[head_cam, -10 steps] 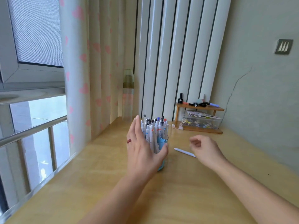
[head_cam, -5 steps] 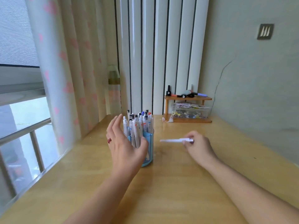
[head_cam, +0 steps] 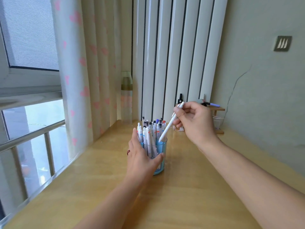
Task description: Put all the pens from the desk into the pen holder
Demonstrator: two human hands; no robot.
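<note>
The pale wooden worktop [head_cam: 189,192] fills the lower view, and I see no loose pens lying on its bare surface from here. Along its far edge hang the white curtain with pink hearts [head_cam: 74,71] and the white vertical blind slats [head_cam: 173,55]; a small wooden shelf [head_cam: 220,111] with a few markers on top stands against the wall at the back right.

Mid-worktop stands the translucent blue pen holder [head_cam: 160,164], already crowded with upright white-barrelled pens [head_cam: 151,129]. My left hand [head_cam: 142,161] cups its near-left side, fingers [head_cam: 135,138] spread wide along the wall and thumb across the front, I judge to keep the packed cup from tipping or sliding during the insertion.

My right hand [head_cam: 193,123] is raised above and right of it, fingers pinched around the upper end of a slim white pen [head_cam: 166,128]. The pen slants down-left, its tip at the holder's right rim, angled, I think, to slip into the remaining gap beside the standing pens.
</note>
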